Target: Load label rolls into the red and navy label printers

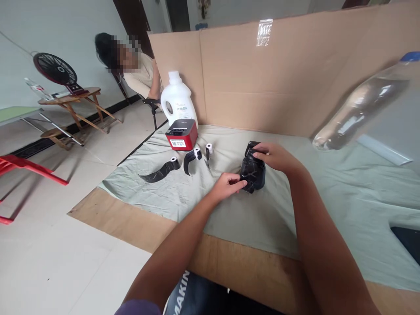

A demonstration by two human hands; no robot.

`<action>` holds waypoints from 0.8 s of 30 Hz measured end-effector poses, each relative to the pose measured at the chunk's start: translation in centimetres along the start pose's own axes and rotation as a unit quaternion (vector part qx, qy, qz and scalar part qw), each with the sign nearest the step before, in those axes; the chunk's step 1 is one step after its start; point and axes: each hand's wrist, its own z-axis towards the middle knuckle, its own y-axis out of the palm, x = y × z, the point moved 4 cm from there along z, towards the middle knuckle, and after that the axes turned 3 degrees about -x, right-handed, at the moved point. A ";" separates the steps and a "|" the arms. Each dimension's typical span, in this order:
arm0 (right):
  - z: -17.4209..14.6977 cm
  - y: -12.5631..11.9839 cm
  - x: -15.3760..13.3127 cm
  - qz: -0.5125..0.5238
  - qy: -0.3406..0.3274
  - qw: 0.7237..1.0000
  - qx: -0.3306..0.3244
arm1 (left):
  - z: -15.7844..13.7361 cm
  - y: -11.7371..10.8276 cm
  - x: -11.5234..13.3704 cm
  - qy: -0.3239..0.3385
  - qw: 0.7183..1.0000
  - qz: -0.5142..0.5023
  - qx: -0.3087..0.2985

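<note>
Black, boxy handheld plastic device [260, 177] lies between our hands on the pale green, wrinkled cloth [328, 192], to the right of the three paper rolls. A dark strip patterned with pale, branching lines [252, 169] lies along its upper face. Our left hand [228, 186] is at its near left corner, the fingers narrow, with thumb and forefinger closed on the edge there. Our right hand [274, 155] reaches over its far end, fingers bent and touching it; we cannot tell whether they grip it firmly.

Left of our hands stand three small rolls with white ends: the leftmost roll [174, 163] and the middle roll [197, 153] trail long, dark, curling tails over the cloth, while the rightmost roll [209, 148] has a thinner one. Behind them we see a red and black box-shaped machine [181, 133] with a white label, just in front of a white plastic jug [179, 98]. An upright brown cardboard panel [236, 87] closes off the back. To our right, a clear plastic bottle with a blue cap [359, 111] slants in our view. Bare wood of the surface [243, 260] shows along our edge of the cloth.
</note>
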 end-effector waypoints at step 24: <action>2.2 4.1 5.8 -0.247 0.037 0.967 0.048 | 0.2 0.9 -0.2 -0.050 0.993 0.101 -0.035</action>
